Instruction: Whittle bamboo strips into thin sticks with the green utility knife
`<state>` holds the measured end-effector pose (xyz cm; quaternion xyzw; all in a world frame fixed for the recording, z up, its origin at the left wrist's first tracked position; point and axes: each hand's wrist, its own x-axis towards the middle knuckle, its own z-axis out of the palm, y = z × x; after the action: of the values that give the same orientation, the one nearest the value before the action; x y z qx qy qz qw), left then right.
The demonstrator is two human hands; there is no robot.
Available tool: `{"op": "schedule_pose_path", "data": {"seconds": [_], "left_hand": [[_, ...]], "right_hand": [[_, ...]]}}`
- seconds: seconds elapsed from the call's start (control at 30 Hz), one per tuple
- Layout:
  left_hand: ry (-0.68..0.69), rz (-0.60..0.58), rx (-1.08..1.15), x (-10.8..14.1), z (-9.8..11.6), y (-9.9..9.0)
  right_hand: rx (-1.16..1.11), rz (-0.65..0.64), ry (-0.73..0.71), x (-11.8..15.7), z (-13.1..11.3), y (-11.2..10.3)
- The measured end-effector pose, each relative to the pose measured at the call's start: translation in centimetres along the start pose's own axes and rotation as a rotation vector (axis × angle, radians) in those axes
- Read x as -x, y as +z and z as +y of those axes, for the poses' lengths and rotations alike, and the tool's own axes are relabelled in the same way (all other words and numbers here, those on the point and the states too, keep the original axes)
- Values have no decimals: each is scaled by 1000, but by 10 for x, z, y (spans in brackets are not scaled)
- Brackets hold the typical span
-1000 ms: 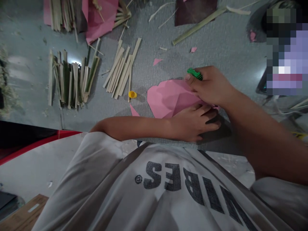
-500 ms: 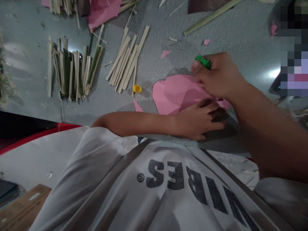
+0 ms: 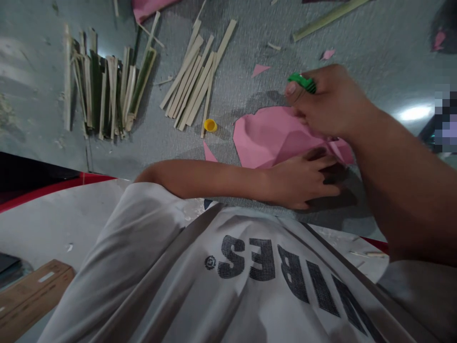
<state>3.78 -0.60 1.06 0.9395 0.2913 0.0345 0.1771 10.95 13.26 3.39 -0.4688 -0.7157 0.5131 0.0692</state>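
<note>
A pink sheet (image 3: pixel 266 136) with cut edges lies on the grey table (image 3: pixel 221 71). My right hand (image 3: pixel 326 102) is closed round a green-handled tool (image 3: pixel 303 82) over the sheet's far right part; the tool's lower end is hidden by the hand. Nearer my body, my left hand (image 3: pixel 307 178) rests on the sheet's near right edge with its fingers spread. Small pink scraps (image 3: pixel 260 70) lie beyond the sheet, and another pink sliver (image 3: pixel 210 152) is left of it.
Pale flat strips (image 3: pixel 194 78) lie left of the sheet, beside a yellow cap (image 3: pixel 210 125). Further left is a pile of green and tan split sticks (image 3: pixel 109 95). A long strip (image 3: pixel 328 20) lies at the back. A cardboard box (image 3: pixel 39 297) stands at lower left.
The view has shifted, so most table items appear slightly higher. The right part of the pink sheet is folded or lifted a little more under my right wrist. Both hands keep their grip and pose.
</note>
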Motion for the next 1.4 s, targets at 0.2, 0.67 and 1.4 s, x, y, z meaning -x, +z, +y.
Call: {"op": "schedule_pose_path", "data": {"seconds": [0.2,0.67,1.4], "left_hand": [[3,17,35,0,0,2],[8,17,79,0,0,-4],[47,155,173,4,-1,7]], "right_hand": [[29,-17,-37,-4,-2,1],[142,-60,-89,-18,-15,6],[114,-336,-221,-39,-32,19]]}}
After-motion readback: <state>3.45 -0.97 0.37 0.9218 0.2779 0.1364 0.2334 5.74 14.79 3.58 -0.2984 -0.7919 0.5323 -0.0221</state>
